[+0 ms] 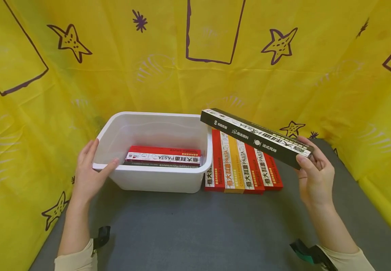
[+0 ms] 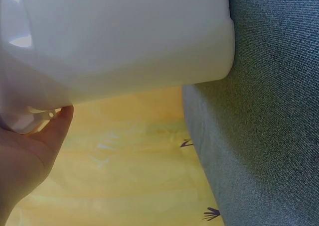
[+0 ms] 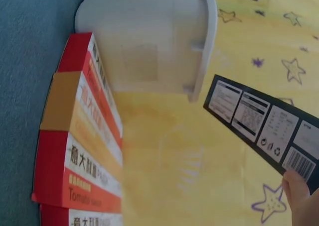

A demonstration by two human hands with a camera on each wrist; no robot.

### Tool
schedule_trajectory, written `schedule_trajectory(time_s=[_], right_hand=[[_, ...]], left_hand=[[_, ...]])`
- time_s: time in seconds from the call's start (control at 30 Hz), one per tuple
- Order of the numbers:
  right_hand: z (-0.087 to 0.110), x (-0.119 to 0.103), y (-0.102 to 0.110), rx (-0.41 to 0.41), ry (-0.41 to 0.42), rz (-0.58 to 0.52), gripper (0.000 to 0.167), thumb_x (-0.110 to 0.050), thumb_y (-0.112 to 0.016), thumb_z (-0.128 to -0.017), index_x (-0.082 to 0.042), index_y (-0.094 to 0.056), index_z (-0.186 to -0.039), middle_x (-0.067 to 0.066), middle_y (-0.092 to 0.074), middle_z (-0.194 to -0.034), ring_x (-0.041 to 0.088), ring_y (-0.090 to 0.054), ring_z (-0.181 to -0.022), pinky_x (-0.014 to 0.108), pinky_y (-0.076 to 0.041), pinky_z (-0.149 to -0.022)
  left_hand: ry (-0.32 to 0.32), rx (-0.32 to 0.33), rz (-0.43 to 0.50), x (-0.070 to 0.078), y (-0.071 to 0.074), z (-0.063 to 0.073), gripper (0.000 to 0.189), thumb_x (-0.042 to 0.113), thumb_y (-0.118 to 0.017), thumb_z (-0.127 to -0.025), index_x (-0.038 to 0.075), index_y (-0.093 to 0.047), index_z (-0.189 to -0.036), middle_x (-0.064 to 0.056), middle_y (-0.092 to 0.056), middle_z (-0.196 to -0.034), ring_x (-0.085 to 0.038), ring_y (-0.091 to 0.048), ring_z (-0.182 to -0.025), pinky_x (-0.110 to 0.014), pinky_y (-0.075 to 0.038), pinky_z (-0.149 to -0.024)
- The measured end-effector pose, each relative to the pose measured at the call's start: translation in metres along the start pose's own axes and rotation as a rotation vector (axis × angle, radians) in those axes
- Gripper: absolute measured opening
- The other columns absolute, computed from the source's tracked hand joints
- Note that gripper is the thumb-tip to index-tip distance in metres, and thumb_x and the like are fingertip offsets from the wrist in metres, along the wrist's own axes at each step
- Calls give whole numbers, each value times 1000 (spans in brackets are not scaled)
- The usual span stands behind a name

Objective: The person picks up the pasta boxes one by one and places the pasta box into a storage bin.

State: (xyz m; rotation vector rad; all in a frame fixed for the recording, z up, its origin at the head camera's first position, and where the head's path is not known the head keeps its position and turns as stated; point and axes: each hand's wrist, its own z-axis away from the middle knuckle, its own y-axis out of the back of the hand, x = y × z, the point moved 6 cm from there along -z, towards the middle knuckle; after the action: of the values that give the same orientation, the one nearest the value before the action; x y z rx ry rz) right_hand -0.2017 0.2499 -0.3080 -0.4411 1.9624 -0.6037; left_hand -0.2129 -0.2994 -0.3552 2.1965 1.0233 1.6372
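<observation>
In the head view my right hand grips the right end of a black pasta box. The box is tilted, its far end raised beside the right rim of a white plastic bin. My left hand holds the bin's left front corner, thumb over the rim and fingers at the outer side. Inside the bin lie a red tomato sauce pasta box and a black pepper one. The right wrist view shows the held box's underside with printed panels and a barcode.
Right of the bin, several pasta boxes lie side by side on the grey table: red ones and a yellow one. A yellow curtain with drawn stars surrounds the table at the back and sides.
</observation>
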Motion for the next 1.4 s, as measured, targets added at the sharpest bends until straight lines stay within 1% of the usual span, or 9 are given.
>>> schedule_trajectory(time_s=[0.2, 0.33, 0.47, 0.6, 0.73, 0.87, 1.03, 1.27, 1.4], right_hand=[[-2, 7, -14, -76, -14, 62, 44, 16, -50, -85, 12, -54, -129, 19, -62, -115, 23, -60, -101, 26, -54, -84], [-4, 12, -23, -114, -15, 120, 46, 17, -52, -83, 11, -55, -129, 7, -61, -85, 10, -50, -72, 13, -40, -56], [-5, 17, -31, -137, -25, 168, 47, 18, -55, -82, 10, -56, -129, 2, -48, -71, 12, -29, -59, 25, -17, -48], [-6, 21, -36, -160, -66, 239, 49, 16, -56, -83, 6, -57, -130, 1, -44, -71, 13, -32, -60, 25, -22, -49], [-8, 27, -40, -200, -138, 302, 49, 12, -57, -86, 2, -55, -134, 6, -56, -90, 14, -50, -77, 15, -46, -64], [-10, 33, -46, -279, -188, 336, 53, 13, -56, -87, 1, -51, -138, 13, -57, -113, 20, -56, -100, 25, -53, -85], [-10, 41, -57, -388, -203, 405, 60, 15, -61, -85, 2, -47, -141, 13, -57, -115, 21, -59, -102, 27, -54, -85], [-14, 54, -65, -439, -224, 540, 61, 6, -70, -84, -4, -50, -140, 14, -51, -132, 26, -57, -108, 31, -55, -83], [-18, 63, -72, -472, -211, 617, 61, 1, -74, -82, -7, -52, -139, 14, -50, -132, 28, -57, -106, 31, -56, -81]], left_hand=[[15, -5, 6, 1, 0, 0, 84, 30, -72, -86, 19, -27, -155, -12, -20, -159, -41, -23, -139, -70, -20, -106], [15, -3, 13, 1, 0, -2, 84, 31, -72, -86, 20, -27, -155, -10, -20, -159, -40, -23, -140, -69, -19, -107], [2, 8, 19, 1, 0, -3, 84, 30, -73, -85, 20, -29, -155, -10, -22, -158, -39, -23, -140, -68, -19, -108], [1, 13, 18, 0, 0, -3, 83, 30, -73, -85, 19, -29, -155, -10, -22, -158, -39, -24, -140, -68, -19, -108], [4, 14, 22, 1, 0, -3, 83, 30, -73, -85, 20, -29, -155, -10, -22, -158, -40, -24, -140, -68, -18, -108], [5, 15, 25, 1, 1, -2, 82, 30, -73, -86, 20, -29, -155, -9, -22, -158, -39, -24, -140, -68, -18, -108], [2, 18, 22, 0, 1, -1, 83, 30, -73, -86, 19, -29, -155, -10, -22, -158, -39, -24, -140, -68, -18, -108], [-6, 23, 38, 0, 1, 0, 82, 29, -73, -85, 17, -30, -154, -12, -23, -158, -40, -24, -140, -67, -18, -109], [-6, 22, 39, 0, 1, 1, 82, 28, -73, -85, 16, -30, -154, -12, -23, -157, -40, -24, -140, -67, -18, -108]])
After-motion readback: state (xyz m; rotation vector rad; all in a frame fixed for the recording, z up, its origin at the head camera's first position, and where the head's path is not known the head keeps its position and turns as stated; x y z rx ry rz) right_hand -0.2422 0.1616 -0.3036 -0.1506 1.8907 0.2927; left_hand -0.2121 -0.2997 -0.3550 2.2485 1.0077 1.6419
